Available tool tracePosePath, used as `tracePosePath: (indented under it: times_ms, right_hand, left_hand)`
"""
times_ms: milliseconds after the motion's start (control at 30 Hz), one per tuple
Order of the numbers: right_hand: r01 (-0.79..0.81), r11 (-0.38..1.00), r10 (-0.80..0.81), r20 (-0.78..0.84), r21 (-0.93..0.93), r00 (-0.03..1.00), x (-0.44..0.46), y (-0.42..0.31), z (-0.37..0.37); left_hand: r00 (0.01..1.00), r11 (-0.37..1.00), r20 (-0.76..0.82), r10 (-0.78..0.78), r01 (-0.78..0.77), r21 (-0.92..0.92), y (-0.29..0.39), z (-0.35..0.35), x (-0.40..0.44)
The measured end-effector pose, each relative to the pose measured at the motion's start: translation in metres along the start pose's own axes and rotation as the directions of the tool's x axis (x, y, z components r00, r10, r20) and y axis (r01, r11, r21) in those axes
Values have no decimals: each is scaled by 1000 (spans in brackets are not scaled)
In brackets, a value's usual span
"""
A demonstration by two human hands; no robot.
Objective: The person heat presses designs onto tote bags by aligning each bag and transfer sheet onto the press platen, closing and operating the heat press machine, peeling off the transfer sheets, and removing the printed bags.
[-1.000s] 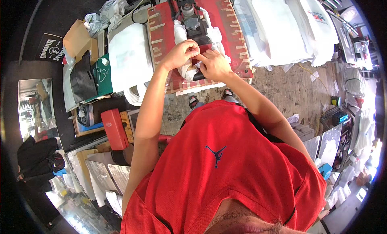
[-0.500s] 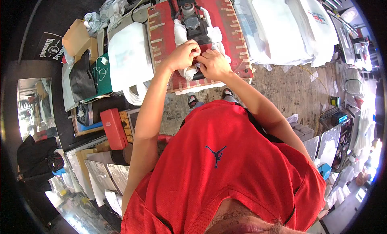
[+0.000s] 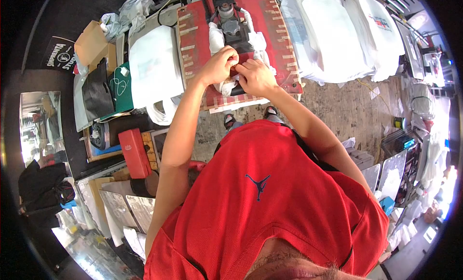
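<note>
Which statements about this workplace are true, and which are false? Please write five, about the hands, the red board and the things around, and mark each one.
1. The left hand and the right hand are both over the near part of the red board. True.
2. The two hands are far apart, one on each side of the board. False: they are close together.
3. A cardboard box stands to the left of the red board. True.
4. The person wears a green shirt. False: the shirt is red, with a dark figure on the chest.
5. The dark knob is nearer to the person than the hands are. False: it is beyond them.
</note>
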State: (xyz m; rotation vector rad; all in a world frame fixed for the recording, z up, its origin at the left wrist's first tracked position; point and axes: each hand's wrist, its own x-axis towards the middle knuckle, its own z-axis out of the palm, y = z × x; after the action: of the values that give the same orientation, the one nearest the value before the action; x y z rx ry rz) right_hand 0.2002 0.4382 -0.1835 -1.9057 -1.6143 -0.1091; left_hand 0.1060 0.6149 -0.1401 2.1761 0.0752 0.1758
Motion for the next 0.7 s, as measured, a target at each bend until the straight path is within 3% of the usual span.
tracePosePath:
  times_ms: [433, 600, 700]
  right_hand:
    - [22, 1000, -23, -11, -7, 1000, -1, 2, 2]
    - [36, 999, -36, -21, -8, 999, -2, 4, 5]
    - [37, 999, -37, -1, -5, 999, -3, 6, 6]
  left_hand:
    - [997, 998, 53, -50, 51, -26, 3, -5, 1]
    - [998, 981, 28, 62, -66, 181, 3, 3, 1]
    - [999, 978, 26, 43, -47, 201, 2, 8, -1]
